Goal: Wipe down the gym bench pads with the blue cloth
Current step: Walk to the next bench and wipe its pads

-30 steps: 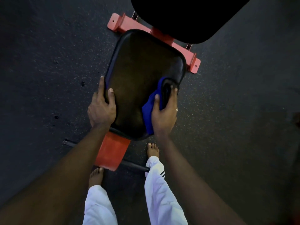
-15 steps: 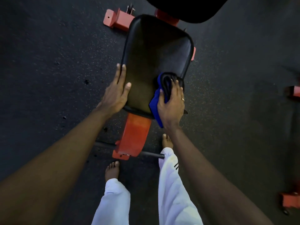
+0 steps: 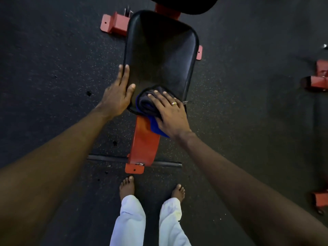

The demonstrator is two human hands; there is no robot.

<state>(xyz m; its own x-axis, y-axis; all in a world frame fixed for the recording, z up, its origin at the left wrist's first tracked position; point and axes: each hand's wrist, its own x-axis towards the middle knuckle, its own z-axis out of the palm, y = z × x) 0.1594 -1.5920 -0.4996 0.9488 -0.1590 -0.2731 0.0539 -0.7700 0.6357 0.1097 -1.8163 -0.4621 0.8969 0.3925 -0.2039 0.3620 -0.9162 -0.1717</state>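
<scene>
The black seat pad (image 3: 159,55) of the gym bench lies below me on its red frame (image 3: 144,144). A second black pad (image 3: 182,4) shows at the top edge. The blue cloth (image 3: 147,105) is bunched on the seat pad's near edge, part of it hanging over the frame. My right hand (image 3: 170,112) presses flat on the cloth with fingers spread. My left hand (image 3: 118,94) rests flat against the pad's left edge, fingers straight.
Dark speckled rubber floor all round. A black crossbar (image 3: 110,158) and red foot bracket (image 3: 134,168) lie just ahead of my bare feet (image 3: 126,188). A red base bracket (image 3: 113,23) sits upper left. More red equipment (image 3: 317,80) stands at the right edge.
My right hand has slid the cloth from the pad's right edge to its near edge. The left hand stays on the left edge. My view has shifted back, showing more frame and both feet.
</scene>
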